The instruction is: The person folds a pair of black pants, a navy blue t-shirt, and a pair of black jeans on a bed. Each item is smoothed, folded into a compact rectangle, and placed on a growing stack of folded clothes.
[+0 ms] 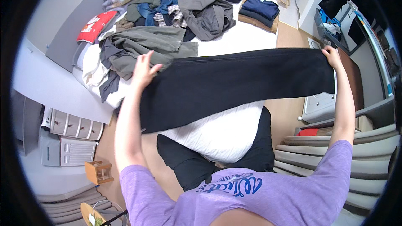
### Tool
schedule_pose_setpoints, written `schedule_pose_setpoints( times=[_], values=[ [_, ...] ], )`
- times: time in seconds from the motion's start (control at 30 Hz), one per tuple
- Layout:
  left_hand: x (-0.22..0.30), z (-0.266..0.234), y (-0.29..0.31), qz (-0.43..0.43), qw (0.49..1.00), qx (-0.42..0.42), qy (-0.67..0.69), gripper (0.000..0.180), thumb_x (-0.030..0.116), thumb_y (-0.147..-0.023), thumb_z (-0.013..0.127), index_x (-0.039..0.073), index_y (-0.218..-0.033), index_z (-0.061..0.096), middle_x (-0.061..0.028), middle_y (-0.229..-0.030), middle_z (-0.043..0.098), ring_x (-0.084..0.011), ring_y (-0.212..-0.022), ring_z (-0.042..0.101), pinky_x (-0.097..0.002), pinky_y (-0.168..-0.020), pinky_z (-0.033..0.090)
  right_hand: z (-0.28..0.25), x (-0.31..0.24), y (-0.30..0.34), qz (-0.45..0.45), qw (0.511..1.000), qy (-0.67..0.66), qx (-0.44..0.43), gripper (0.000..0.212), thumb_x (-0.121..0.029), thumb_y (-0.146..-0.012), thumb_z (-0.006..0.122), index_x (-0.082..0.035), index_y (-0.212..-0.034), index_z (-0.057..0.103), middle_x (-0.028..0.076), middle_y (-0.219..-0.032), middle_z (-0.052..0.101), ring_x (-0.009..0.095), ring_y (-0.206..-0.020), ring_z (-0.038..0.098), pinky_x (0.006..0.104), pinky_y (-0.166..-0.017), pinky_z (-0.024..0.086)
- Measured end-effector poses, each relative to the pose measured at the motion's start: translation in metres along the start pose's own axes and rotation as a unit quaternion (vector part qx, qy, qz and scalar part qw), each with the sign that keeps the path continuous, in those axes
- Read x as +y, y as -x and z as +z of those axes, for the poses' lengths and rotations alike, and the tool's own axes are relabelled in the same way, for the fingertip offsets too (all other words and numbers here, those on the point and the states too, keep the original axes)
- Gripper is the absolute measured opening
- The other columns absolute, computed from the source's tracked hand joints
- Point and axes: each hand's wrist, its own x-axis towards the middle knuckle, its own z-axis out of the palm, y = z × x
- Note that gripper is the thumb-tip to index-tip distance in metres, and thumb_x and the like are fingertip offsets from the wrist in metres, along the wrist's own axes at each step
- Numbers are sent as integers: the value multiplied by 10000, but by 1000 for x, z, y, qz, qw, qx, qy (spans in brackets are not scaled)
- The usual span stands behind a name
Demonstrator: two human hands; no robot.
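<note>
A pair of black trousers (pixel 243 77), laid lengthwise into one long band, stretches across in front of me between my two hands. My right hand (pixel 332 57) pinches its top right corner, with the arm reaching far out. At the other end, my left hand (pixel 145 72) is by the upper left corner, fingers stretched up and thumb apart. The lower left corner hangs down beside my left forearm. Below the trousers, a white cushion or bundle (pixel 217 136) sits on or between my legs.
On the bed (pixel 255 37) beyond lie an olive jacket (pixel 146 44), a dark grey garment (pixel 207 14), jeans (pixel 153 10) and a red cushion (pixel 96 25). Folded clothes (pixel 259 10) are stacked at its far right. A grey basket (pixel 331 29) and curtains (pixel 335 155) stand right.
</note>
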Motion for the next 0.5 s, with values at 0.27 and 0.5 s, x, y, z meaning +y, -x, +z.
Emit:
schedule_pose_setpoints(
  times=[0.27, 0.5],
  values=[
    [41, 86, 130, 99, 962, -243, -72, 759, 537, -924, 671, 154, -1549, 470, -136, -1638, 387, -336, -1527, 343, -628, -1209, 274, 53, 92, -9, 107, 976, 175, 77, 272, -309, -950, 726, -54, -1042, 720, 230, -1017, 739, 424, -1028, 688, 502, -880, 524],
    [32, 61, 226, 30, 980, -197, -19, 674, 279, -879, 739, 113, -1494, 520, -147, -1583, 447, -330, -1482, 410, -562, -1204, 323, 163, -132, -9, -112, 963, 221, 107, 524, -157, -867, 746, -113, -1369, 603, 240, -1323, 616, 423, -1126, 652, 519, -938, 544]
  ],
)
